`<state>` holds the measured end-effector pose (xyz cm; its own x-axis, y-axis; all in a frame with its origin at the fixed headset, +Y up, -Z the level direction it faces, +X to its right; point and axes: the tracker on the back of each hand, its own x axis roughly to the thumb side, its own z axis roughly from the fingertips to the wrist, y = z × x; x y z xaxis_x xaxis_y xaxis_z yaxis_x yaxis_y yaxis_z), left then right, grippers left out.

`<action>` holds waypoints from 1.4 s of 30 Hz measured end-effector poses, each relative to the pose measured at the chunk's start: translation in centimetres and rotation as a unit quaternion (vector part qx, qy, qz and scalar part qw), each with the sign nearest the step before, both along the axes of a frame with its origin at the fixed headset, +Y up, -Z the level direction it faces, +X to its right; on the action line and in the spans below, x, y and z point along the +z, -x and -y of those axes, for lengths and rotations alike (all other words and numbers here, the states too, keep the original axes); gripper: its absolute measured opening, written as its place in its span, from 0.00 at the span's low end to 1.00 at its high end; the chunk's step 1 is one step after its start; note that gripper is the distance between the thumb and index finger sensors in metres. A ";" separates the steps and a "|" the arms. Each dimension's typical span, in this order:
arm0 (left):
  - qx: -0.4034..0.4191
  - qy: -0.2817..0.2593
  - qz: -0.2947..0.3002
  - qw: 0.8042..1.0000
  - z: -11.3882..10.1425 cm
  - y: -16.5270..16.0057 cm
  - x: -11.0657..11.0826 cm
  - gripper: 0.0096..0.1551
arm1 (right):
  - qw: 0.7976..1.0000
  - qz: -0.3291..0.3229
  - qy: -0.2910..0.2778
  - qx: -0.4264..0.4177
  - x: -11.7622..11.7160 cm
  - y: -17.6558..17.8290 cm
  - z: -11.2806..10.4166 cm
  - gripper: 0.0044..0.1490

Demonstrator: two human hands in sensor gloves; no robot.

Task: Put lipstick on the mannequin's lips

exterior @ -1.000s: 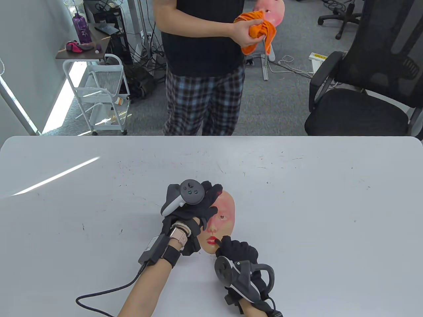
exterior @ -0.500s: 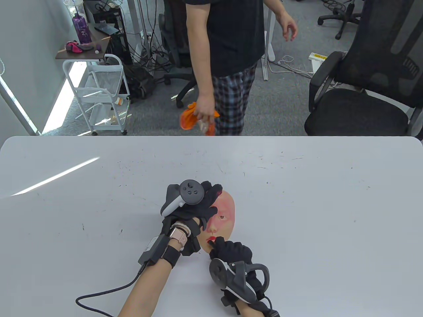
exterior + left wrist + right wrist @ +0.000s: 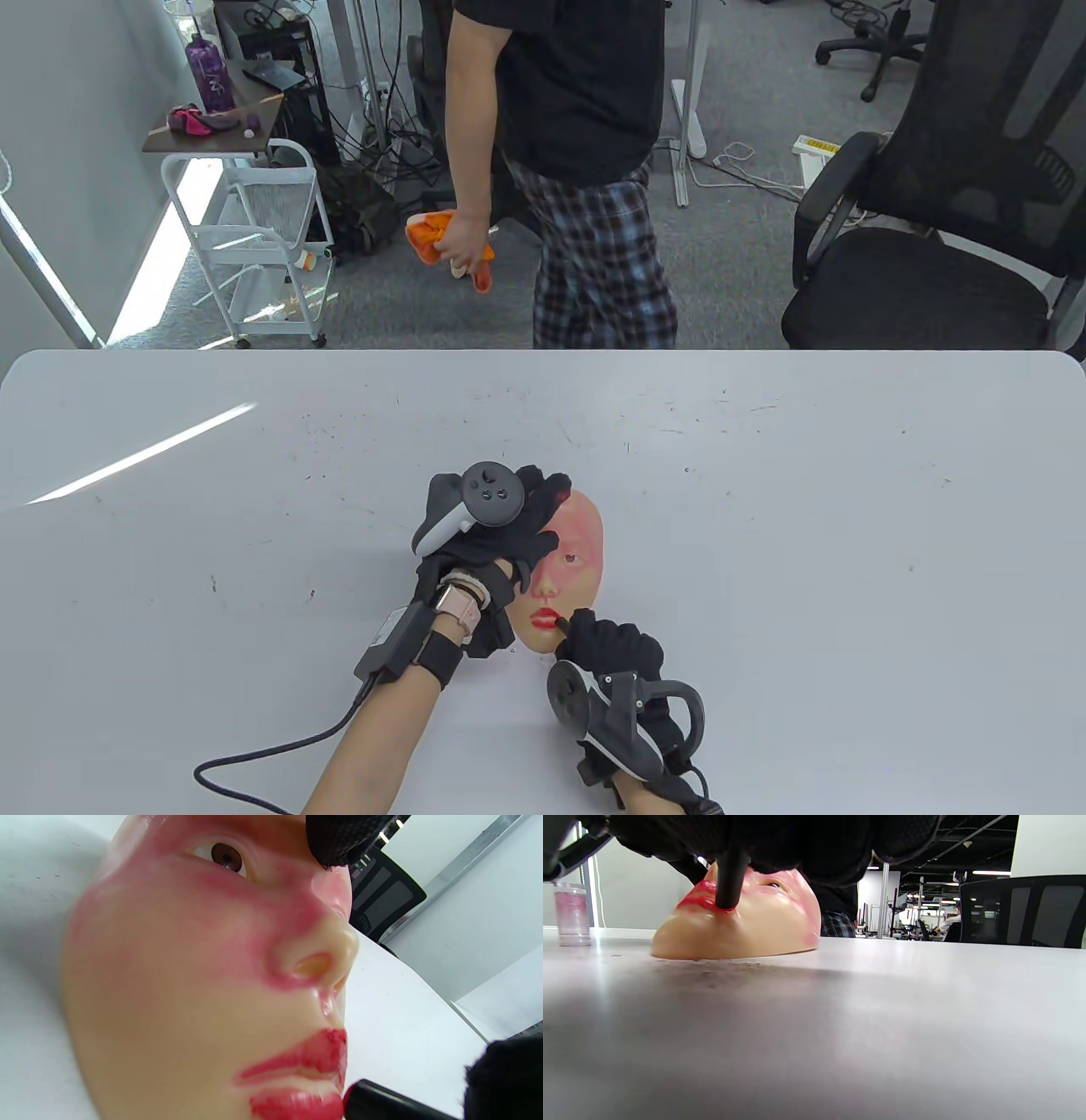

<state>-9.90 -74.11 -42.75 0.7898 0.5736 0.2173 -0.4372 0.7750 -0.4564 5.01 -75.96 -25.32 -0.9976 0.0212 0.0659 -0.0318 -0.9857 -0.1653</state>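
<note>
Well along: lipstick (image 3: 562,624) tip against the right corner of the lips (image 3: 545,614).
Both lips already red, patchy at the upper edge; evening out and the corner likely left. Mask (image 3: 570,577) flat on the table (image 3: 764,509), near-centre, pinned at its left side by the left hand (image 3: 501,531), fingers draped over the brow. Right hand (image 3: 611,649) curled tight round the black tube. Half a second back, sat further left along the mouth; since slid rightward.
</note>
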 end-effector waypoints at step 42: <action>0.299 -0.067 0.052 0.951 -4.5 -1.8 10.6 0.43 | 0.727 -0.111 -0.023 -0.678 1.0 -10.1 -1.6 0.33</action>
